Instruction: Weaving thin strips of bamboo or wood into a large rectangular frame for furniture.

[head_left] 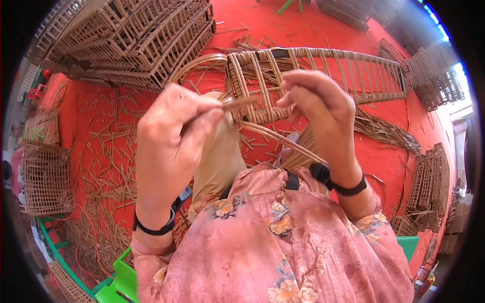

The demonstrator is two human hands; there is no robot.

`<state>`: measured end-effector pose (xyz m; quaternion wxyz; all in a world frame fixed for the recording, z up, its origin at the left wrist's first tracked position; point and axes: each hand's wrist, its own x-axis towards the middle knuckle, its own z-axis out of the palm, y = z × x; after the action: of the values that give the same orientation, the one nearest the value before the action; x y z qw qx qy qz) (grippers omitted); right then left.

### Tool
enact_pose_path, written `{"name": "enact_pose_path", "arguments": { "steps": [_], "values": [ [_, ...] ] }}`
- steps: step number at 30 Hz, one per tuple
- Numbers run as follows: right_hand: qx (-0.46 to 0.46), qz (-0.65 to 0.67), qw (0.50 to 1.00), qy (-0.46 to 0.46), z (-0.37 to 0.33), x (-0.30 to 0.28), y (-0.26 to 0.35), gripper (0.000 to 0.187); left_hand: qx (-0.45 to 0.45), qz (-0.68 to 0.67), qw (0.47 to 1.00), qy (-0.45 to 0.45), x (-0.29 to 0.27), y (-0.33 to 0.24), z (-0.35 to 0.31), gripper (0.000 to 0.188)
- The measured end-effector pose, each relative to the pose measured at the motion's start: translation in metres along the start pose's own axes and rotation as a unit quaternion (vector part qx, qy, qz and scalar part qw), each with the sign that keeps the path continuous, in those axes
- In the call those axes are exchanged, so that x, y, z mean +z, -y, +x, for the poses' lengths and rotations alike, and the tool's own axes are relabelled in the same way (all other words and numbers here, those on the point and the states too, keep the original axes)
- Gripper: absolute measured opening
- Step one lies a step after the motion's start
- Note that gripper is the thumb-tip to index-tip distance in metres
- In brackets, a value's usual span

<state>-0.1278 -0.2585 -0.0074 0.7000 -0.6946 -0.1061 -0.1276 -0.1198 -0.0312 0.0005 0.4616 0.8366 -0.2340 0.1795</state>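
Pink shirt fabric (242,242) spreads below the left hand (174,123), clamped on a short brown strip (241,103), and the separate right hand (323,103), curled near it, grip unclear, before a cane frame (323,52) stretching toward the right edge of the red floor (288,30).

11 o'clock: large lattice stack (151,45) | 2 o'clock: grey-brown lattice stack (429,76) | 3 o'clock: lattice panels (432,177) | 7 o'clock: bright-green plastic seat (121,278) | 9 o'clock: woven pile (48,177) | 12 o'clock: red floor (323,28)
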Motion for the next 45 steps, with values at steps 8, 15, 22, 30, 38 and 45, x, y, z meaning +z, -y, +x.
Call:
{"name": "enact_pose_path", "arguments": {
  "steps": [8, 15, 22, 30, 38, 45],
  "values": [
    [-0.035, -0.467, 0.867, 0.169, 0.053, -0.016, -0.031, 0.027, -0.002, 0.146, 0.989, 0.016, 0.036, 0.016, 0.033, 0.009],
    [0.061, -0.39, 0.848, 0.353, 0.086, -0.025, -0.042, 0.028, -0.01, 0.078, 0.994, 0.082, 0.055, 0.034, 0.045, 0.01],
    [0.208, -0.268, 0.904, 0.262, 0.074, -0.025, -0.026, 0.026, -0.037, 0.009, 0.999, 0.03, 0.067, 0.04, 0.037, 0.007],
    [0.026, -0.3, 0.944, 0.133, 0.053, -0.038, -0.031, 0.023, 0.068, 0.183, 0.981, 0.025, 0.076, 0.02, 0.042, 0.008],
    [0.05, -0.209, 0.974, 0.076, 0.054, -0.074, -0.008, 0.02, -0.01, -0.148, 0.978, 0.148, 0.103, 0.025, 0.077, 0.018],
    [0.106, -0.171, 0.976, 0.078, 0.06, -0.087, -0.036, 0.02, -0.072, -0.148, 0.964, 0.207, 0.11, 0.03, 0.085, 0.018]
  ]
}}
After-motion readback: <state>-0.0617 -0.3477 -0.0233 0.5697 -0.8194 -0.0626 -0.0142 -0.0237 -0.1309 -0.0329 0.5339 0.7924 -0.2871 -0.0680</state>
